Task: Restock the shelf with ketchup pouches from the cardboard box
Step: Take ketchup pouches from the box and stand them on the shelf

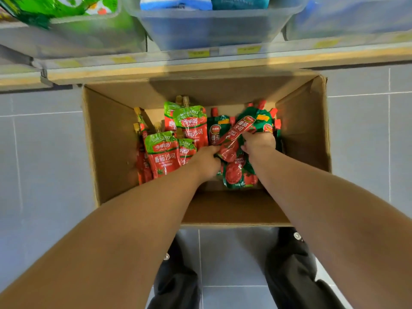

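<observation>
- Grey floor tiles (44, 152) carry an open cardboard box (107, 141), which sits just below the front edge of the shelf (200, 68). Clear plastic bins (211, 30) of blurred goods stand on that shelf.
- Ketchup stock is all in the box. Light-green pouches (163, 155) stand in its left half and dark-green pouches (239, 175) lie in its right half.
- My left hand (206, 162) reaches into the middle of the box, fingers curled round the lower end of a slanted pouch (234, 137).
- My right hand (259, 144) sits just beside it, fingers clamped over the tops of a bunch of the dark-green pouches. The slanted pouch runs up between the two hands.
- I see no ketchup pouch in the bins from this view, though their contents are too blurred to name.
- I judge the task to be at the pick-up step: nothing has left the box, many pouches remain, and lifting and shelving are all still to do.
- Dark trousers (289, 264) show at the bottom edge.
</observation>
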